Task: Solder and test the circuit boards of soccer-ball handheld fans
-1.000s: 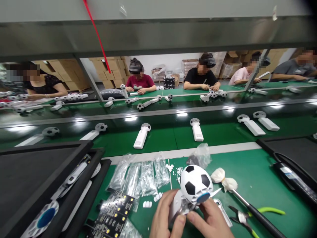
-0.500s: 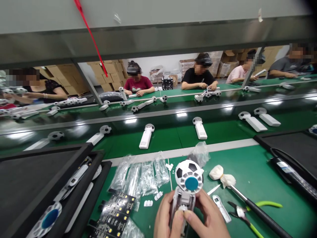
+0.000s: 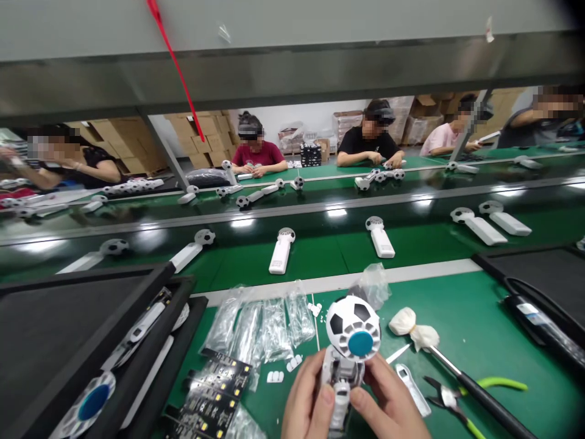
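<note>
A small handheld fan (image 3: 353,317) with a football-patterned head and a blue round centre is held upright at the front of the bench. Its handle lies open toward me, with a pale inner part showing. My left hand (image 3: 302,399) wraps the handle's left side, thumb on its edge. Around the right side closes my right hand (image 3: 390,402), its thumb against the inner part. To the right lies a loose white handle cover (image 3: 413,389). Left of the hands are small white button pieces (image 3: 275,377) and black circuit boards (image 3: 212,393).
Clear plastic bags (image 3: 260,329) lie behind the boards. Green-handled cutters (image 3: 450,396) and a cloth-headed mallet (image 3: 457,366) lie at right. Black trays (image 3: 91,317) flank the left side. Finished-looking fans (image 3: 281,251) rest on the green conveyor (image 3: 329,244); several co-workers sit beyond.
My thumbs have moved apart, uncovering the pale part inside the handle. Fans on the near conveyor have shifted right. The view has moved slightly.
</note>
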The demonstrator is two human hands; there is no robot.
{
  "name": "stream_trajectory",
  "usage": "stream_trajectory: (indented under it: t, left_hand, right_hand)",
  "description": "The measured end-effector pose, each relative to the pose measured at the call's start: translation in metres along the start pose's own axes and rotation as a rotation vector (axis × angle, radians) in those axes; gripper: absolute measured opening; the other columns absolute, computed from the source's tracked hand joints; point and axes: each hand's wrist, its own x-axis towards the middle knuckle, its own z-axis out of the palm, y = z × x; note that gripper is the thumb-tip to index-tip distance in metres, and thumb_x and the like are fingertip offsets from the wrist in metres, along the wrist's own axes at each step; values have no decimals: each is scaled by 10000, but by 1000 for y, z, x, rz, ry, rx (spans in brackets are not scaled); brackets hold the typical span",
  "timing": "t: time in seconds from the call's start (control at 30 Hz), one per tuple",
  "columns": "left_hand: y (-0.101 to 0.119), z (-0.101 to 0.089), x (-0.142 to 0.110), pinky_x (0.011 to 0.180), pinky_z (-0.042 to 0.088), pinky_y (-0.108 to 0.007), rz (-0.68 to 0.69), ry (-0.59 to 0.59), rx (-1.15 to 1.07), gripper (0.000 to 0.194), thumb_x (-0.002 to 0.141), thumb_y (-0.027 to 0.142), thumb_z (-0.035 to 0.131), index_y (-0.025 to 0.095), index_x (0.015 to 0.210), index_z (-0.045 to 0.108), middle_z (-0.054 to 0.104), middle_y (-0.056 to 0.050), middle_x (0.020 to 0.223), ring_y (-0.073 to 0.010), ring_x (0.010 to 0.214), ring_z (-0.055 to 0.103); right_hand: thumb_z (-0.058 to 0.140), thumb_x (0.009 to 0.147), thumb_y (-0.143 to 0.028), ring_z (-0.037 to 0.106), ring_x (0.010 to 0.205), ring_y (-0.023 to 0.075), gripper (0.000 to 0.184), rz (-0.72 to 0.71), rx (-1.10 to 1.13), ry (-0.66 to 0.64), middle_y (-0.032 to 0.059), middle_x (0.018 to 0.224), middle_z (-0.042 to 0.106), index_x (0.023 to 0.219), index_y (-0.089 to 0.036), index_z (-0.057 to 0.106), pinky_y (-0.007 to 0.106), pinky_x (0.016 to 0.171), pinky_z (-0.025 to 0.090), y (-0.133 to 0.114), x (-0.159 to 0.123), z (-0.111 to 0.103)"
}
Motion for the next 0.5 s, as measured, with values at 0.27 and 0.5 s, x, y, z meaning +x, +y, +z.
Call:
stream_trajectory:
  t: [0.27, 0.5]
  left_hand:
    - [9, 0, 4, 992, 369, -310, -144, -168, -250, 469, 810, 487, 593, 263, 1222, 579, 561, -62, 1310, -276, 1204, 495]
    - [15, 3, 6, 658, 493, -316, -492, -424, -560, 974, 741, 480, 676, 90, 1441, 123, 686, -155, 958, -245, 751, 674]
  right_hand:
    - [611, 824, -467, 588, 888, 201, 269, 241, 354, 37, 29, 961, 648, 1017, -280, 623, 285, 836, 458, -9, 9, 3]
    - [545, 866, -498, 454, 569, 100, 287, 357, 335, 36, -33, 686, 515, 902, -214, 542, 202, 524, 380, -5, 11, 4]
